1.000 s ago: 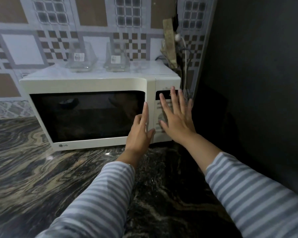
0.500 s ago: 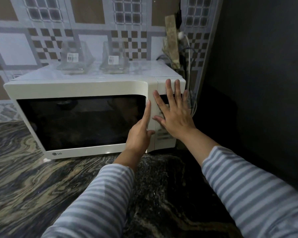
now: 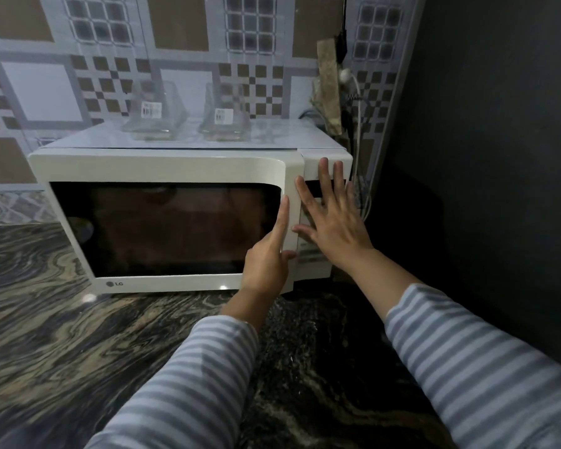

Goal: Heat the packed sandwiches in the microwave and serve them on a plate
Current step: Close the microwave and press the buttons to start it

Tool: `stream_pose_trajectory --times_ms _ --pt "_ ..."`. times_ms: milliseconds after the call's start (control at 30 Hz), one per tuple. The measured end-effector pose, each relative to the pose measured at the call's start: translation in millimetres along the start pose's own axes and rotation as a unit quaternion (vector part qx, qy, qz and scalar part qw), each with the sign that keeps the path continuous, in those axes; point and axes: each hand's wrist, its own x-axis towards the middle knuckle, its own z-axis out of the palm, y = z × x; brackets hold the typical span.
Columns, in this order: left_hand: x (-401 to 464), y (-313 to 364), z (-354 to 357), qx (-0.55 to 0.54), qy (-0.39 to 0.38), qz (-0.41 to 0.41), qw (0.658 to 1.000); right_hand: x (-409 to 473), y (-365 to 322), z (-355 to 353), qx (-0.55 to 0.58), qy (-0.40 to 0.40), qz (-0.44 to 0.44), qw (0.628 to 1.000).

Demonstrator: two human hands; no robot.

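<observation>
While our left hand (image 3: pixel 268 257) lays one straight finger on the cream microwave (image 3: pixel 162 166) door edge at centre frame, our right hand (image 3: pixel 332 222) presses spread and flat on its control panel. We should brace there and pull the door evenly; no sandwiches show behind the dark glass.

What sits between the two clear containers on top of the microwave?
Nothing: the head view shows only bare white microwave top between the left container and the right container, which stand apart.
</observation>
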Motion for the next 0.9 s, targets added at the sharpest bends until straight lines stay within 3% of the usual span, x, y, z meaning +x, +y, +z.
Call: stream_pose_trajectory --times_ms 133,233,300,367,467,633,900 --pt "-6.3 5.2 -12.6 -0.009 -0.045 0.027 0.999 -9.2 -4.5 -10.3 0.005 -0.026 0.015 1.0" --pt "-12.1 4.2 -32.5 0.024 -0.065 0.043 0.997 -17.4 -7.8 -21.1 0.035 0.021 0.001 0.999" --pt "-12.6 2.3 -53.8 0.101 0.003 0.048 0.994 -16.3 -8.5 -32.3 0.076 0.072 -0.004 0.995" --pt "-4.8 0.4 -74.3 0.207 0.116 0.069 0.969 -7.6 -11.5 -43.9 0.081 0.099 -0.005 0.992" --pt "21.2 2.6 -97.7 0.27 0.215 0.06 0.937 12.5 -22.0 -59.0 0.044 0.08 -0.007 0.996" --pt "45.7 8.0 -113.3 0.294 0.124 0.0 0.948 29.2 -38.3 -64.2 0.064 0.018 0.014 0.998" --pt "28.5 16.3 -127.1 0.314 0.058 -0.026 0.947 7.3 -57.8 -82.7 0.104 0.016 0.052 0.993"
